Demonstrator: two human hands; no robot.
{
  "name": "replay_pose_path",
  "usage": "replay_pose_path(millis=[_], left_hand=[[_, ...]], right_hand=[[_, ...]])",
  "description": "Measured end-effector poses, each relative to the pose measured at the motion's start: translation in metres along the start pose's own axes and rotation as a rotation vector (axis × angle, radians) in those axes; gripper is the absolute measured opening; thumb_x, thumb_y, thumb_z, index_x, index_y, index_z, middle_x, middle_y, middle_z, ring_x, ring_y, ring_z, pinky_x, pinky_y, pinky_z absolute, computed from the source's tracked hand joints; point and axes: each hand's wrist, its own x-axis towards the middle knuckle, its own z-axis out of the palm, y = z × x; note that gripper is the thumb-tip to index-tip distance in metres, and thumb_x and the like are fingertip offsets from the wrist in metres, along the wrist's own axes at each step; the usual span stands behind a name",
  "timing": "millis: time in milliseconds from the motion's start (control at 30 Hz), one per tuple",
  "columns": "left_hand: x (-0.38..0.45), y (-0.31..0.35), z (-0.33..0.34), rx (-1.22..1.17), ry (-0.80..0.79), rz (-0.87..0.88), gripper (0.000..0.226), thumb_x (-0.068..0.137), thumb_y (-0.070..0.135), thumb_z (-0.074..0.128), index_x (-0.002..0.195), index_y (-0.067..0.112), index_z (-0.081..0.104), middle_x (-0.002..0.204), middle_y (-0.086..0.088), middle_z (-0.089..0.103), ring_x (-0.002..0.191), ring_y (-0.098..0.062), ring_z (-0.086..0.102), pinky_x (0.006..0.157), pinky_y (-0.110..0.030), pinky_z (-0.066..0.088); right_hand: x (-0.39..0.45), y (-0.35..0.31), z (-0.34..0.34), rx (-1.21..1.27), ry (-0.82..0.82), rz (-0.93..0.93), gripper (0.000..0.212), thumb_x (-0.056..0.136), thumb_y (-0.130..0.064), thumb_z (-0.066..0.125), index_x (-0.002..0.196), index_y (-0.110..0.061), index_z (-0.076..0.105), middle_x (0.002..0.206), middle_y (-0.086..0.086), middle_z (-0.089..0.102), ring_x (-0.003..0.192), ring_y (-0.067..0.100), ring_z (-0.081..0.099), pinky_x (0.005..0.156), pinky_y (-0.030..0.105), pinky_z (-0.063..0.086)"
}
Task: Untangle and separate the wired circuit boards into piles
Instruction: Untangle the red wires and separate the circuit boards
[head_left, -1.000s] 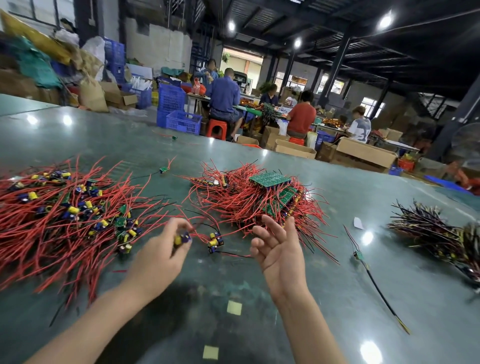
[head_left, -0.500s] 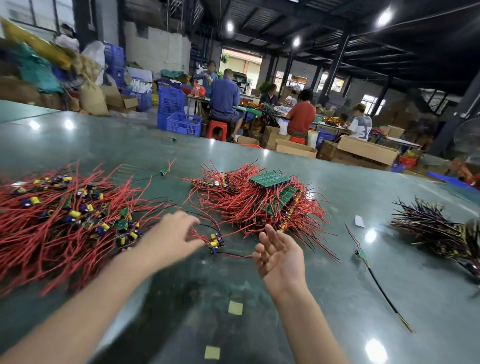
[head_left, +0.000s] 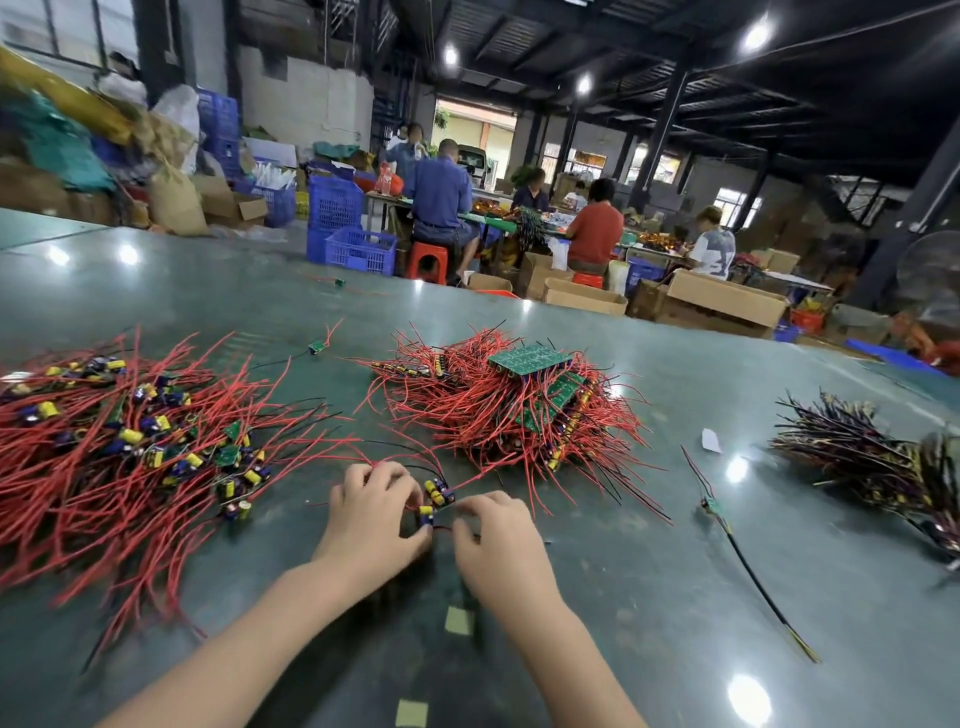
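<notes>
Your left hand (head_left: 371, 512) and your right hand (head_left: 493, 535) both pinch one small wired board (head_left: 435, 496) with curled fingers, low over the counter (head_left: 649, 597). It sits between the big left pile (head_left: 119, 457) and the middle pile (head_left: 514, 410), near both.

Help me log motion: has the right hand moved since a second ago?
Yes. The right hand dropped from palm-up to the small board, nearer than the middle pile.
</notes>
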Motion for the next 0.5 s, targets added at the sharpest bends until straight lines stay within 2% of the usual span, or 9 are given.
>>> replay_pose_path(millis=[67,100,167,233,300,367,433,500], left_hand=[[-0.007,-0.002,0.000,-0.040,0.063,0.056,0.032,0.076,0.038,0.066,0.107,0.031,0.060,0.127,0.012,0.047,0.118,-0.021,0.037,0.089,-0.033,0.030],[-0.010,-0.002,-0.002,-0.052,0.100,0.073,0.034,0.073,0.033,0.069,0.106,0.031,0.061,0.126,0.009,0.049,0.115,-0.022,0.040,0.088,-0.035,0.032],[-0.015,0.000,-0.006,-0.054,0.221,0.086,0.028,0.066,0.034,0.068,0.093,0.028,0.063,0.108,0.006,0.058,0.101,-0.025,0.049,0.079,-0.037,0.037],[-0.019,0.003,-0.009,0.057,0.283,0.058,0.023,0.066,0.048,0.055,0.075,0.028,0.061,0.084,0.009,0.061,0.084,-0.023,0.053,0.072,-0.037,0.033],[-0.021,0.005,-0.011,0.163,0.196,-0.016,0.030,0.073,0.056,0.052,0.071,0.027,0.061,0.077,0.011,0.062,0.084,-0.021,0.053,0.074,-0.037,0.025],[-0.019,0.003,-0.009,0.166,0.088,-0.126,0.031,0.082,0.061,0.049,0.085,0.033,0.061,0.091,0.016,0.063,0.099,-0.014,0.049,0.077,-0.037,0.019],[-0.016,-0.001,-0.009,0.067,0.053,-0.167,0.028,0.084,0.061,0.048,0.091,0.037,0.061,0.096,0.020,0.061,0.105,-0.009,0.044,0.075,-0.034,0.015],[-0.016,-0.001,-0.012,-0.073,0.072,-0.167,0.019,0.082,0.055,0.057,0.086,0.038,0.064,0.088,0.021,0.061,0.103,-0.008,0.044,0.072,-0.032,0.014]], right_hand=[[-0.001,0.003,0.008,-0.219,-0.024,-0.057,0.032,0.094,-0.033,0.040,0.116,-0.024,0.062,0.112,-0.001,0.058,0.108,0.023,0.041,0.088,0.030,0.036],[-0.001,0.003,0.010,-0.225,-0.027,-0.051,0.033,0.094,-0.037,0.039,0.112,-0.025,0.064,0.109,-0.001,0.059,0.107,0.023,0.040,0.086,0.030,0.035],[0.000,0.000,0.012,-0.093,-0.025,-0.009,0.032,0.094,-0.039,0.041,0.100,-0.024,0.069,0.099,0.002,0.062,0.101,0.024,0.042,0.081,0.030,0.035],[0.000,-0.001,0.012,0.078,-0.044,-0.013,0.028,0.092,-0.033,0.047,0.090,-0.019,0.071,0.089,0.005,0.066,0.091,0.025,0.048,0.079,0.030,0.038],[-0.002,-0.003,0.011,0.226,-0.101,-0.044,0.023,0.089,-0.025,0.051,0.090,-0.016,0.073,0.081,0.005,0.070,0.081,0.022,0.056,0.075,0.027,0.041],[-0.002,-0.004,0.009,0.311,-0.174,-0.028,0.021,0.087,-0.023,0.054,0.092,-0.016,0.073,0.080,0.001,0.071,0.071,0.012,0.058,0.068,0.019,0.043],[-0.002,-0.005,0.006,0.337,-0.212,0.003,0.021,0.087,-0.026,0.055,0.083,-0.014,0.072,0.066,-0.002,0.061,0.058,0.005,0.045,0.058,0.017,0.039],[0.001,-0.002,0.003,0.376,-0.205,0.069,0.024,0.086,-0.028,0.056,0.077,-0.011,0.070,0.060,-0.003,0.054,0.053,0.002,0.040,0.052,0.016,0.035]])
